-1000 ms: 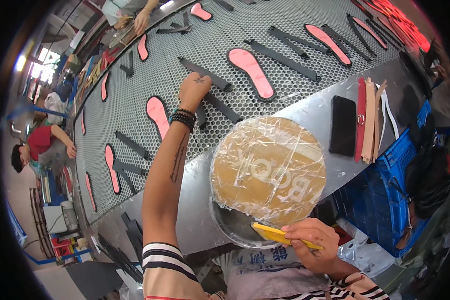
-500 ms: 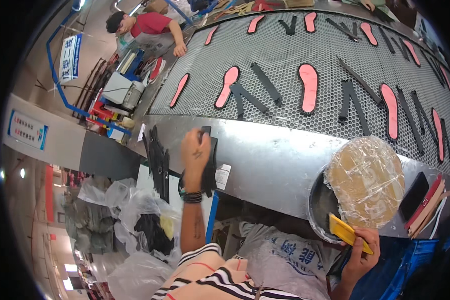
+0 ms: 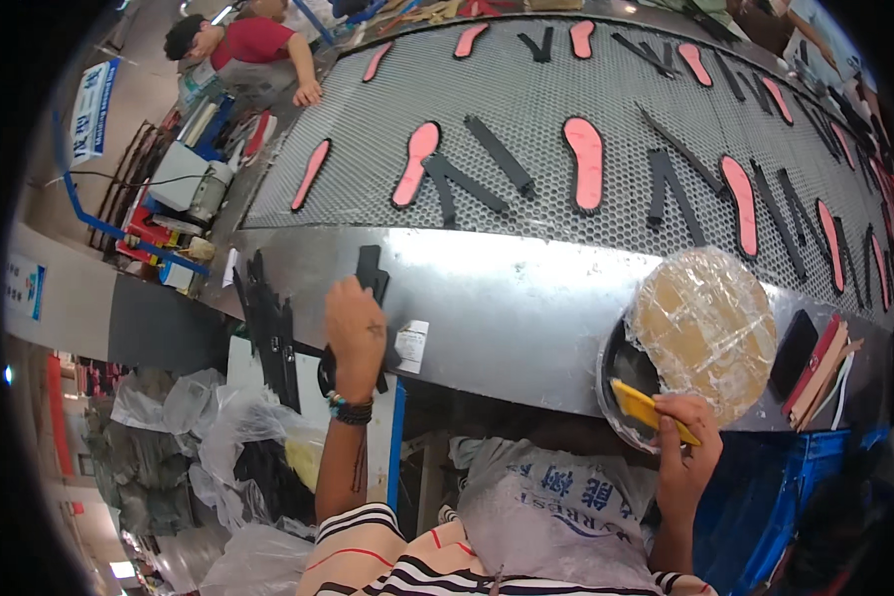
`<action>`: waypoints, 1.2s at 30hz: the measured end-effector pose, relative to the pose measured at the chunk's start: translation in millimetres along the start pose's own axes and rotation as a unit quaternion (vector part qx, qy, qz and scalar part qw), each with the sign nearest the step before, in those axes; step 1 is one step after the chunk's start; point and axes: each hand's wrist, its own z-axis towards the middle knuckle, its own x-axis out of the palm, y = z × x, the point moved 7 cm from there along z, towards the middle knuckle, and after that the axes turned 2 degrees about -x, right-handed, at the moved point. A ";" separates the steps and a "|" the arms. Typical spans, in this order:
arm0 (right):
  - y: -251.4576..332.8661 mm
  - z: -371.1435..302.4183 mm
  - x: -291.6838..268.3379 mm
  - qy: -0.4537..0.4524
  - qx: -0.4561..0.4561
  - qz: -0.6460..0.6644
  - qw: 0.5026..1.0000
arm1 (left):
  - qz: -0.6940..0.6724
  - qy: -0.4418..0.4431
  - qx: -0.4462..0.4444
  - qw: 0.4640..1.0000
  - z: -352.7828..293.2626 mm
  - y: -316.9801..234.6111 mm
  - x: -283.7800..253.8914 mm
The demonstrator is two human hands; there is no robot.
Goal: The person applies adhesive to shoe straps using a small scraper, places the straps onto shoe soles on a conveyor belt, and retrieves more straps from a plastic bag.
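My left hand (image 3: 358,333) is closed, its fingers curled onto the black straps (image 3: 371,268) at the near edge of the metal table; its fingertips are hidden under the knuckles. My right hand (image 3: 687,447) grips a flat yellow brush (image 3: 644,405). The brush's far end tips into a dark round bowl (image 3: 621,363). A round, plastic-wrapped tan lid (image 3: 705,343) covers much of that bowl. Another bunch of black straps (image 3: 271,333) lies left of my left hand, overhanging the table edge.
Pink insoles (image 3: 586,164) with black edges and paired black strips (image 3: 675,194) lie on a mesh conveyor (image 3: 368,179) beyond the metal ledge (image 3: 507,298). A white label (image 3: 411,346), a dark phone-like slab (image 3: 794,348) and thin strips lie nearby. A co-worker (image 3: 258,55) leans at the far left.
The view has shifted, so the scene sits further left. My left hand's knuckles have turned down over the straps. The brush stays in my right hand, its end over the bowl.
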 end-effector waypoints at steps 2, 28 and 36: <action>3.8 4.2 4.1 0.024 -0.103 -0.128 0.986 | -0.116 0.074 -0.057 0.989 7.3 -19.5 -32.6; 11.8 14.5 -11.1 0.028 -0.096 -0.058 0.993 | -0.499 0.817 -0.145 0.248 -137.7 -210.5 -0.1; 18.5 22.7 6.8 0.070 -0.134 -0.091 0.984 | -0.501 0.820 -0.194 0.199 -133.2 -209.3 -1.9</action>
